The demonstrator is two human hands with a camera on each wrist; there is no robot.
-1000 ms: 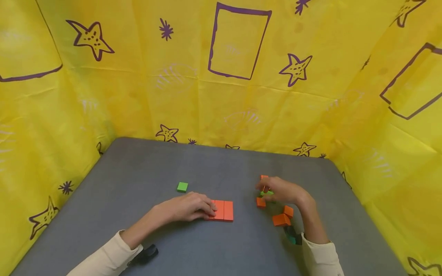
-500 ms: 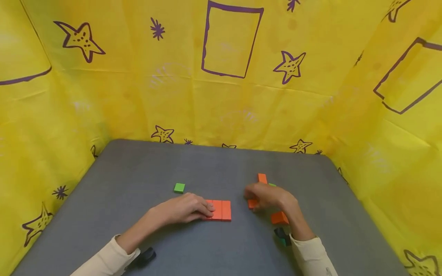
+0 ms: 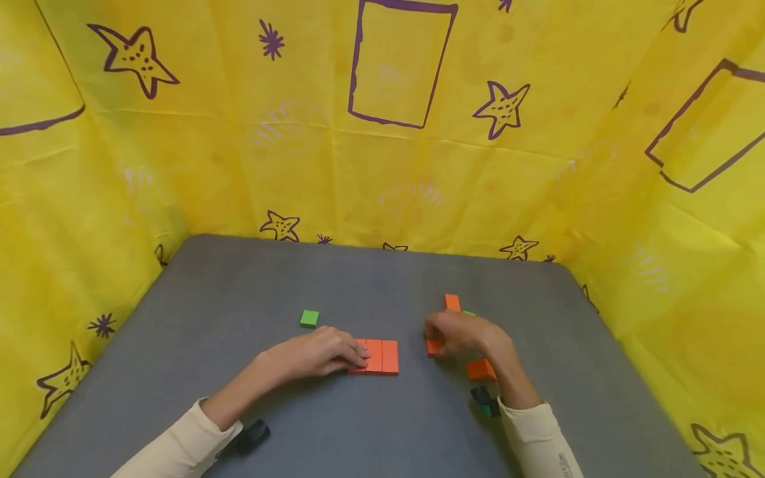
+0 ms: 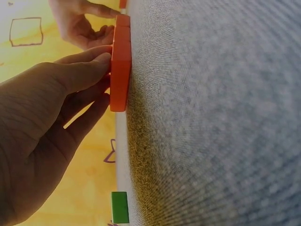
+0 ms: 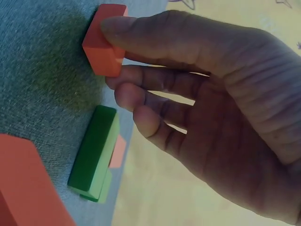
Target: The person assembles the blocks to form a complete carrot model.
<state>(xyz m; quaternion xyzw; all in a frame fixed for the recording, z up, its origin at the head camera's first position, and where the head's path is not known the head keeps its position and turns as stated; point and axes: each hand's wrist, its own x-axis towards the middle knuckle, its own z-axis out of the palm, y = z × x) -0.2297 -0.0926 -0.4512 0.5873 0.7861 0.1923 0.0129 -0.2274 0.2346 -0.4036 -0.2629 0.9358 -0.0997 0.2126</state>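
Flat orange blocks (image 3: 382, 357) lie side by side in a row on the grey table. My left hand (image 3: 323, 352) rests its fingertips on the left end of that row. In the left wrist view, thumb and fingers touch the top face of the nearest orange block (image 4: 120, 77). To the right, my right hand (image 3: 463, 332) pinches a single orange block (image 5: 99, 54) between thumb and fingers, low over the table. Its other fingers hang loosely curled. A gap separates this block from the row.
A green block (image 3: 309, 318) lies beyond my left hand. Around my right hand are an orange block (image 3: 452, 303) farther back, a partly hidden green block (image 5: 94, 150), and an orange piece (image 3: 481, 370) nearer me. A yellow patterned cloth (image 3: 388, 179) walls the table's back and sides.
My right hand has moved left and toward me from the cluster of blocks, with an orange block now in its fingers. My left hand stays on the row.
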